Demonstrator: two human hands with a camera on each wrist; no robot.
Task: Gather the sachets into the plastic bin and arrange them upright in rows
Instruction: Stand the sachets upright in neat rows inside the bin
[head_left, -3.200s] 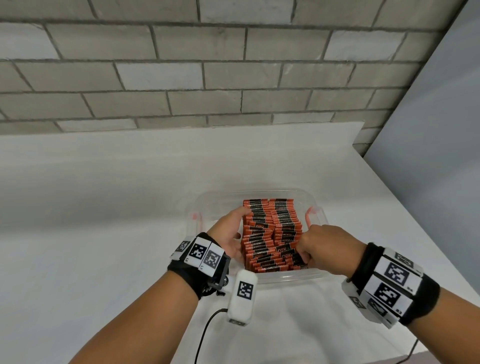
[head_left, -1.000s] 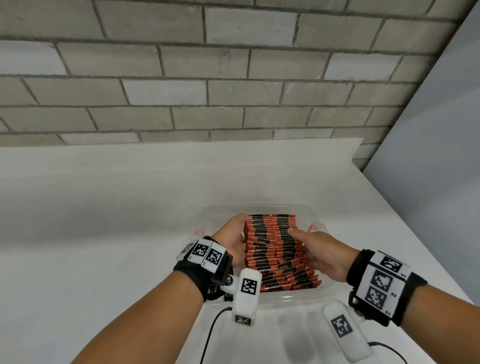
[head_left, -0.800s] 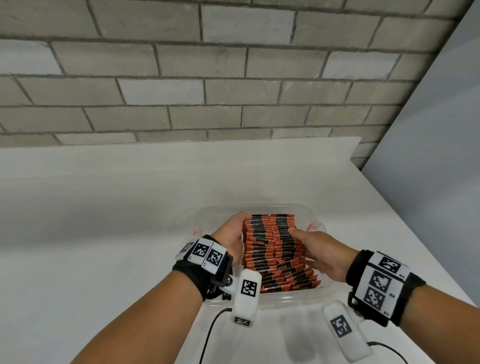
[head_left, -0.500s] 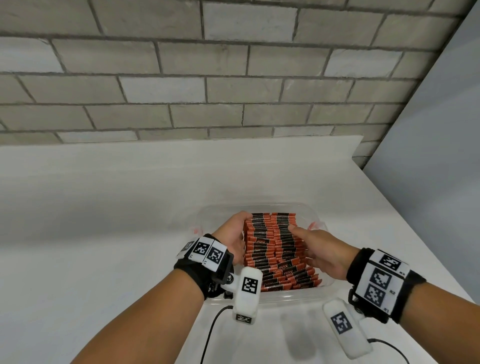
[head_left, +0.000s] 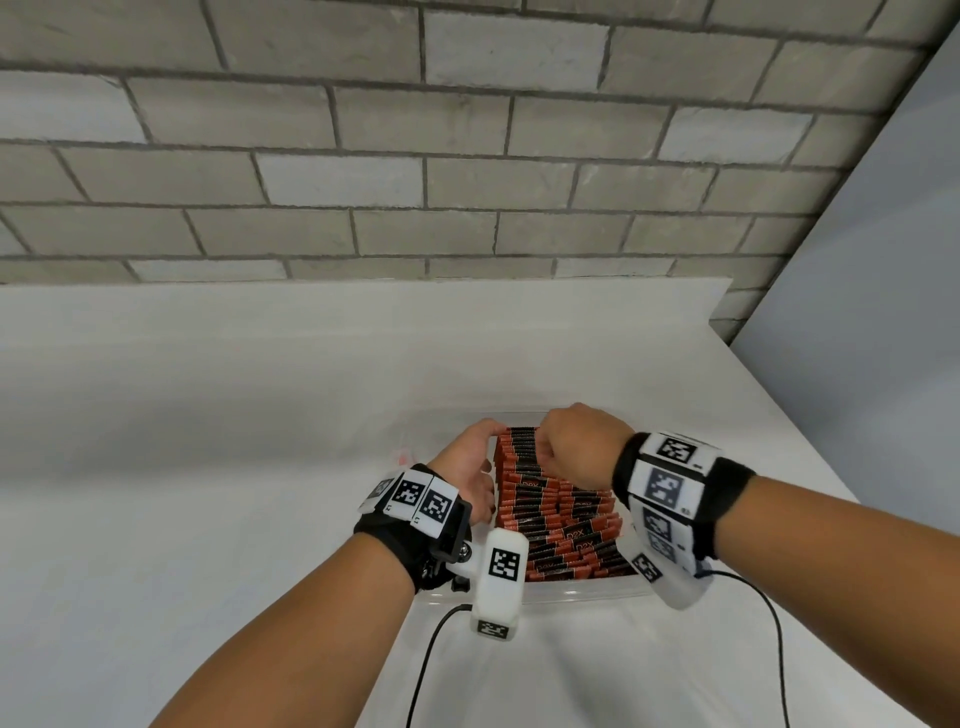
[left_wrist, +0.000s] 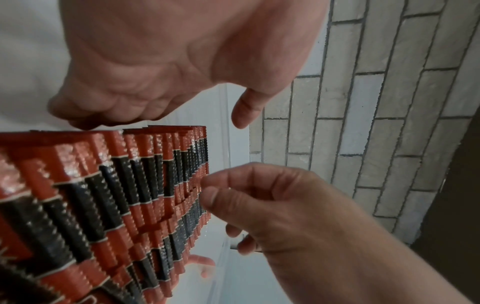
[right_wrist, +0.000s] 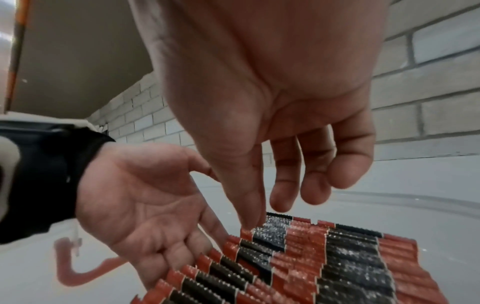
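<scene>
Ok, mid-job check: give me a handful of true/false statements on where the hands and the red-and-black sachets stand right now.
1. The red-and-black foil sachets stand on edge in rows inside the clear plastic bin. True.
2. The left hand grips a fistful of sachets. False: its open palm rests against the left side of the rows.
3. The right hand is over the far end of the rows, fingertips touching a sachet top. True.
4. Loose sachets lie on the white table. False: none show outside the bin.
</scene>
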